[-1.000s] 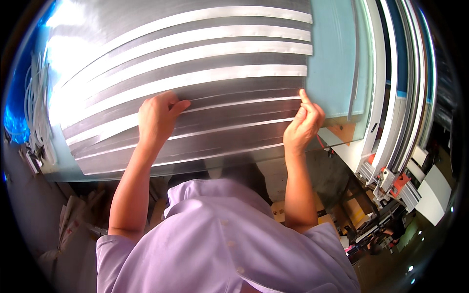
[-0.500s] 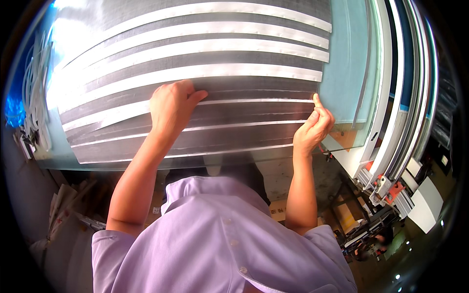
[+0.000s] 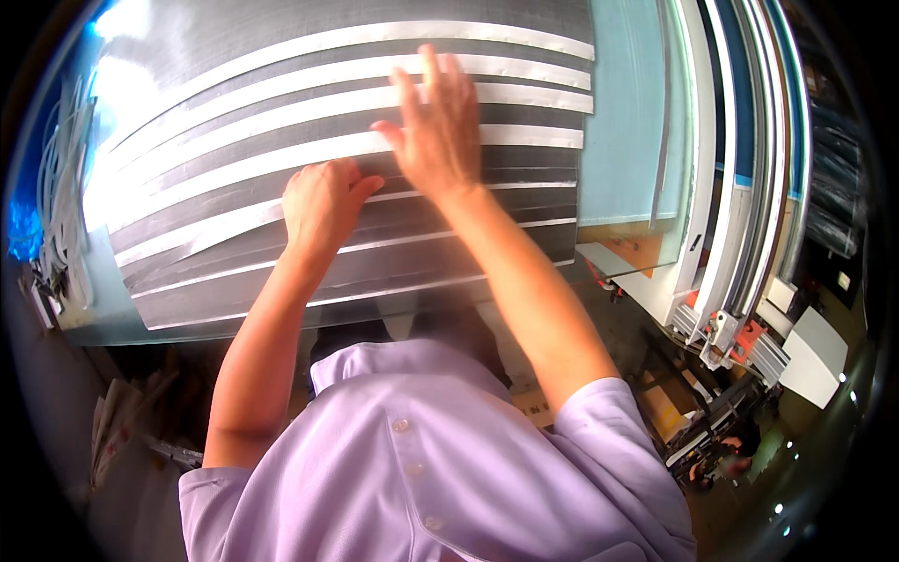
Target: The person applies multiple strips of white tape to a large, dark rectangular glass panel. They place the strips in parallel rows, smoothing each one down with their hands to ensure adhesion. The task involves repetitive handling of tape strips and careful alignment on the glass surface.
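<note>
A dark grey mesh-like sheet (image 3: 412, 225) with several white strips across it lies over a glass-topped table. My left hand (image 3: 321, 204) is closed on the sheet, thumb pointing right. One loose white strip (image 3: 220, 232) slants up from the sheet's left part and ends at these fingers, which grip it; the fingertips are hidden. Right of it, my right hand (image 3: 438, 136) reaches over the upper white strips, fingers spread and holding nothing. Whether it touches the sheet I cannot tell.
Pale-blue glass (image 3: 623, 140) shows beyond the sheet's right edge. Long white and metal profiles (image 3: 740, 187) stand along the right side. A bundle of white cords (image 3: 67, 197) hangs at the left by blue plastic. Cardboard and metal parts lie below the table.
My right hand has left the sheet's right edge, moved left and farther away over the strips, and spread its fingers. My left hand stays closed at nearly the same place.
</note>
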